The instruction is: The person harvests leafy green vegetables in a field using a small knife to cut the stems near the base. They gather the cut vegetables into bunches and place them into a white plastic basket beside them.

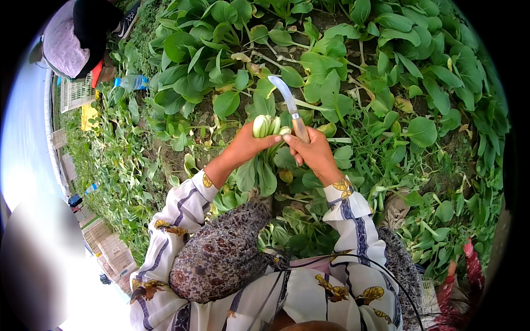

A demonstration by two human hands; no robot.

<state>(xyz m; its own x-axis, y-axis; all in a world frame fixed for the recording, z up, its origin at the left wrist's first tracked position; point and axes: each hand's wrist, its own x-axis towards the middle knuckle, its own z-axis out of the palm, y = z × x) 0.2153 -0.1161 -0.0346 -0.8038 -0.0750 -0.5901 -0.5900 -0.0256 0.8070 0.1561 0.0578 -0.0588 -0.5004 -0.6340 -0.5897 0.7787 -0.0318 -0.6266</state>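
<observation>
My left hand [253, 145] grips a bunch of leafy greens [265, 126] with pale green stalk bases pointing up and rounded leaves hanging below. My right hand [310, 148] is closed on a curved knife [287, 95] by its wooden handle, its silver blade tilted up and to the left. The right thumb is beside the cut end of a stalk at the bunch. Both hands are close together over the plants [226, 103].
Dense leafy plants and soil surround me. At upper left a person [77, 38] works near a plastic bottle [131, 82], a white crate [76, 95] and a yellow crate [89, 118]. Red patterned fabric [472, 262] shows at lower right. My speckled-clad leg [218, 256] is below my hands.
</observation>
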